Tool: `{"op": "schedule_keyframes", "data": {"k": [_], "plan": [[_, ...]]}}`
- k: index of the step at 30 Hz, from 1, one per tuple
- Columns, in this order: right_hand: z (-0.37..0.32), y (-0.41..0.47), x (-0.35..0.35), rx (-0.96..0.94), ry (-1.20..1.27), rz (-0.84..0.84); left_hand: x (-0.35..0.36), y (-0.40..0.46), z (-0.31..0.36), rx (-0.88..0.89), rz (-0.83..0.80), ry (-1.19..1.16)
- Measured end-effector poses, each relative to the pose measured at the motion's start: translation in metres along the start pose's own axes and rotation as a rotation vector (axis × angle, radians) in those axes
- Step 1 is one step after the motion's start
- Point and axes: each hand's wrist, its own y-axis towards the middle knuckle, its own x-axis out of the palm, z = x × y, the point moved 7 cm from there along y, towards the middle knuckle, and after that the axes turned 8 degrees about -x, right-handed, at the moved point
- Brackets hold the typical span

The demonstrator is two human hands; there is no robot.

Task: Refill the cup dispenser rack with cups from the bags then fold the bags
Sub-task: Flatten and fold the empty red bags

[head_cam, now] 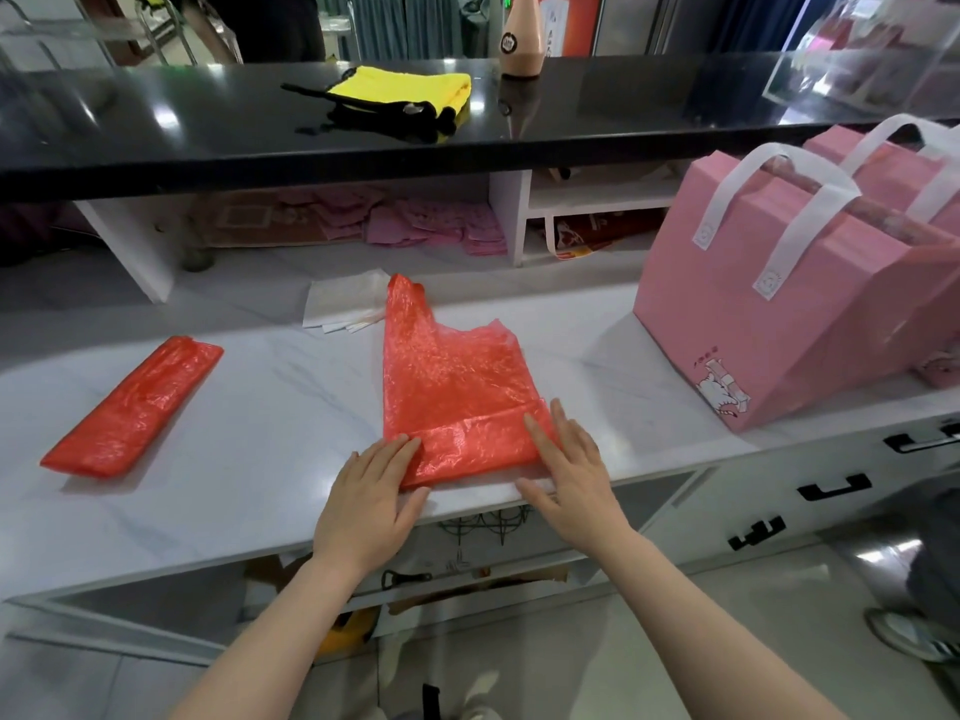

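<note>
A red plastic bag (pixel 452 387) is spread flat on the white marble-patterned counter (pixel 270 402), close to its near edge, with one handle loop pointing away toward the back. Its bottom end has been turned up into a narrow folded band along the near edge. The band is pressed at its left end by the left hand (pixel 371 498), whose fingers are laid out straight and flat, with nothing gripped. The right end is held down by the right hand (pixel 569 472) in the same way, fingers extended and slightly spread over the bag's right corner.

A second red bag (pixel 132 407), already folded into a long narrow strip, is seen well apart to the left on the same counter. Just behind the spread bag's handle, a small pile of what appears to be clear or white plastic sheets (pixel 345 304) is lying; its make-up cannot be told for certain. To the right, a pink tote bag (pixel 769 324) with white handles is stood upright. On the raised black countertop (pixel 208 132) behind, a yellow cloth (pixel 400 88) and a pink bottle (pixel 522 39) are placed.
</note>
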Motion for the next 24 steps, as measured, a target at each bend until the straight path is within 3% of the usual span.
{"op": "schedule_keyframes", "data": {"k": [3,7,12,18,24], "plan": [[0.004,-0.003,0.009,0.016,-0.082,-0.113,-0.005,-0.001,0.001,-0.029,0.023,-0.021],[0.002,0.000,0.002,0.027,-0.029,-0.079,-0.005,-0.002,0.001,-0.046,-0.006,0.033],[0.005,0.003,0.000,-0.001,-0.208,-0.102,-0.002,-0.002,0.005,0.002,-0.064,0.106],[0.015,0.001,-0.002,-0.014,-0.042,-0.104,-0.011,-0.003,0.001,0.042,-0.091,-0.063],[0.023,0.002,-0.021,0.069,0.165,-0.038,-0.015,-0.001,-0.010,-0.070,-0.139,-0.333]]}}
